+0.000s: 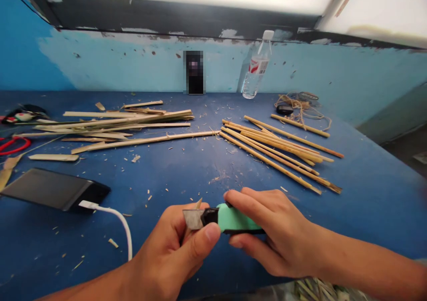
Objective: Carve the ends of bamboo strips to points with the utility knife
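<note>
My right hand [283,234] grips a green and black utility knife [236,220], its short blade [192,219] pointing left. Below and around the blade, my left hand [180,252] is closed on a thin bamboo strip [199,204]; only its pale tip shows above the fingers, and the rest is mostly hidden. The left thumb presses against the knife's black nose. Blade and strip cross close together, though whether the edge is cutting in cannot be seen.
Split strips [133,122] lie at back left, slender round sticks [276,145] at right. A power bank [53,189] with white cable [123,223] sits left, near red scissors handles [15,146]. A water bottle [256,67], phone-like object [195,72] and twine [305,105] stand along the back.
</note>
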Demonstrator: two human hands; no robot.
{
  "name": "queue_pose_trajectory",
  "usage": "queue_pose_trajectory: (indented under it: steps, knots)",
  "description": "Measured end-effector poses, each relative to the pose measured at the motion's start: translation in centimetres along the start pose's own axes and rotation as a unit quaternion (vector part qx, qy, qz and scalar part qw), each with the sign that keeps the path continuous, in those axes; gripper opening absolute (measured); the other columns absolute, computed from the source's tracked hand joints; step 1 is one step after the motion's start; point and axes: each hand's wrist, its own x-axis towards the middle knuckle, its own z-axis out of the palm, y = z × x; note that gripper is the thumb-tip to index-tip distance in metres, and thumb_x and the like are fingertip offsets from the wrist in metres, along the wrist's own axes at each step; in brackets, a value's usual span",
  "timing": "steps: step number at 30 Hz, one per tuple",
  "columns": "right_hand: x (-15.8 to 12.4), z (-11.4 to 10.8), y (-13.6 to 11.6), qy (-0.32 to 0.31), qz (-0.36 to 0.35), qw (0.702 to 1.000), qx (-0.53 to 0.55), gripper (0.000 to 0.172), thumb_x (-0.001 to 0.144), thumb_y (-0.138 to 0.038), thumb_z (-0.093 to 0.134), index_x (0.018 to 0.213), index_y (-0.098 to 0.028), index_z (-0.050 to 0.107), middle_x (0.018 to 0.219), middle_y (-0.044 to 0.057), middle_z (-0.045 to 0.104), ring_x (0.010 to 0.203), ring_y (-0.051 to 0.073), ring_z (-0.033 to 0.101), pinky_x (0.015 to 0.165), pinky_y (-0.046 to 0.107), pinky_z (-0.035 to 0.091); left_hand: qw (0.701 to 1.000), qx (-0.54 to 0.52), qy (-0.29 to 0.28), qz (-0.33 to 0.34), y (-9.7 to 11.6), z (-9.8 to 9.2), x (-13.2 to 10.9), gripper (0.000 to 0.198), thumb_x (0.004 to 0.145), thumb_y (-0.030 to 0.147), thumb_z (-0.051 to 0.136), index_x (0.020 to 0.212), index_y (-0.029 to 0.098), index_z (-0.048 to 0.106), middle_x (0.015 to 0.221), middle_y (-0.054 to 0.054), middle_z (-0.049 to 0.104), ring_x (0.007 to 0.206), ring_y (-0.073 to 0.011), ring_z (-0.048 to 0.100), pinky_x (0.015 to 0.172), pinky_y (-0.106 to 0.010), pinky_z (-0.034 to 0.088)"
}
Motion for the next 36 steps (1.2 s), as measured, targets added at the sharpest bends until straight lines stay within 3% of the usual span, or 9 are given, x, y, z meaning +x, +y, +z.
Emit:
queue_pose_trajectory:
  steps: [7, 14, 20, 24, 28, 33, 36]
  knots:
    - [0.0, 0.2, -0.6, 0.032, 0.003, 0.999, 0.009, 0.032, 0.109, -0.043, 0.039, 0.125, -0.017, 0.046, 0.082, 0.001, 0.064, 0.063, 0.015, 0.057, 0.055, 0.028, 0.041, 1.000, 0.015, 0.008, 0.016, 0.0, 0.2, -0.1, 0.043, 0.095, 0.060, 0.065, 0.080, 0.020, 0.057, 0.056, 0.010, 0.021, 0.047, -0.0068, 0.017, 0.043, -0.023, 0.014]
    - [0.0, -0.2, 0.1, 0.010, -0.005, 0.999, 0.046, 0.032, 0.111, -0.046, 0.037, 0.123, -0.019, 0.048, 0.087, 0.003, 0.071, 0.063, 0.013, 0.063, 0.055, 0.026, 0.042, 0.998, 0.010, 0.056, -0.003, -0.7, 0.0, -0.8, 0.042, 0.090, 0.062, 0.071, 0.090, 0.023, 0.055, 0.059, 0.011, 0.024, 0.049, -0.0077, 0.017, 0.046, -0.023, 0.013]
    - [0.2, -0.4, 0.1, -0.015, 0.001, 0.999, 0.042, 0.032, 0.110, -0.047, 0.038, 0.121, -0.019, 0.048, 0.101, 0.008, 0.074, 0.069, 0.014, 0.066, 0.055, 0.027, 0.042, 0.999, 0.018, 0.045, 0.008, 0.4, 0.4, -0.5, 0.051, 0.089, 0.063, 0.070, 0.075, 0.023, 0.042, 0.060, 0.010, 0.024, 0.050, -0.0076, 0.020, 0.045, -0.025, 0.014]
    - [0.0, -0.2, -0.5, 0.006, 0.002, 1.000, 0.007, 0.032, 0.110, -0.044, 0.039, 0.125, -0.018, 0.047, 0.089, 0.004, 0.070, 0.065, 0.015, 0.063, 0.054, 0.029, 0.041, 1.000, 0.020, 0.011, 0.007, 0.5, 0.2, -0.2, 0.052, 0.091, 0.064, 0.068, 0.074, 0.022, 0.042, 0.060, 0.009, 0.021, 0.050, -0.0073, 0.019, 0.046, -0.024, 0.016]
    - [-0.2, 0.4, -1.2, 0.040, 0.012, 0.999, -0.009, 0.031, 0.109, -0.040, 0.041, 0.128, -0.017, 0.046, 0.083, 0.001, 0.065, 0.064, 0.016, 0.059, 0.055, 0.028, 0.041, 0.998, 0.035, 0.026, 0.046, -0.7, -0.1, 0.1, 0.054, 0.095, 0.065, 0.061, 0.071, 0.022, 0.040, 0.060, 0.009, 0.022, 0.051, -0.0078, 0.018, 0.045, -0.024, 0.018]
    - [0.1, 0.8, 0.0, 0.074, 0.093, 0.993, 0.004, 0.031, 0.106, -0.038, 0.051, 0.131, -0.020, 0.048, 0.091, 0.001, 0.067, 0.069, 0.014, 0.062, 0.061, 0.025, 0.044, 0.993, 0.065, 0.081, 0.064, -1.6, -0.1, 0.4, 0.060, 0.099, 0.065, 0.053, 0.065, 0.022, 0.030, 0.056, 0.009, 0.022, 0.049, -0.0076, 0.016, 0.043, -0.023, 0.017]
    - [0.3, 0.6, 1.2, 0.090, 0.170, 0.981, 0.010, 0.031, 0.104, -0.040, 0.055, 0.129, -0.022, 0.051, 0.089, -0.001, 0.067, 0.065, 0.011, 0.059, 0.060, 0.024, 0.043, 0.991, 0.068, 0.084, 0.083, -1.6, -0.3, 0.4, 0.057, 0.096, 0.060, 0.063, 0.067, 0.021, 0.033, 0.060, 0.009, 0.026, 0.052, -0.0079, 0.017, 0.042, -0.020, 0.015]
